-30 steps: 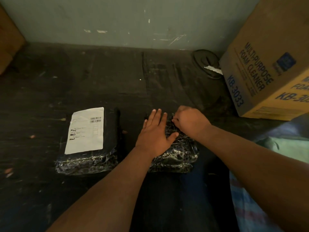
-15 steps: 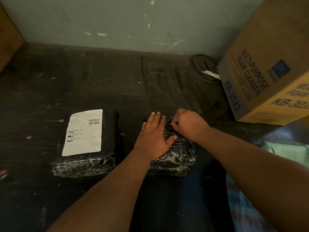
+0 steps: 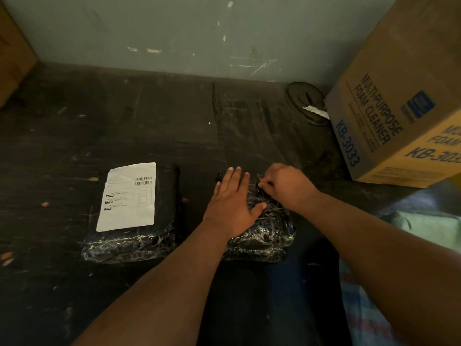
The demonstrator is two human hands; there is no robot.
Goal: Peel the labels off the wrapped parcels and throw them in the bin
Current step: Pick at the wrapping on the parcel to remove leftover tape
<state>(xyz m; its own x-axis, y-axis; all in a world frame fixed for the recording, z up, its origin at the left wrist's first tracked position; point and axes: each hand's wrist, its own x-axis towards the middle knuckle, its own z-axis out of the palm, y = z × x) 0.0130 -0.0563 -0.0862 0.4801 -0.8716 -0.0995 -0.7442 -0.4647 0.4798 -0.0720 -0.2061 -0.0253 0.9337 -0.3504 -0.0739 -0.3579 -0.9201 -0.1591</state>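
Observation:
Two black plastic-wrapped parcels lie on the dark floor. The left parcel (image 3: 132, 236) carries a white printed label (image 3: 128, 197) on its top. On the right parcel (image 3: 267, 233) my left hand (image 3: 230, 203) presses flat with straight fingers. Beside it my right hand (image 3: 284, 187) has its fingers curled and pinches the wrap at the parcel's far edge. No label shows on the right parcel; my hands cover much of its top. A dark round bin (image 3: 305, 101) with a white scrap (image 3: 315, 112) on it stands by the wall.
A big cardboard box (image 3: 404, 101) marked foam cleaner stands at the right, next to the bin. Another brown box edge (image 3: 12, 53) is at the far left. A grey wall (image 3: 187, 33) closes the back. Cloth (image 3: 419, 221) lies at the right.
Both hands stay on the right parcel. The right hand's fingertips have shifted a little along the wrap. The view has tilted slightly.

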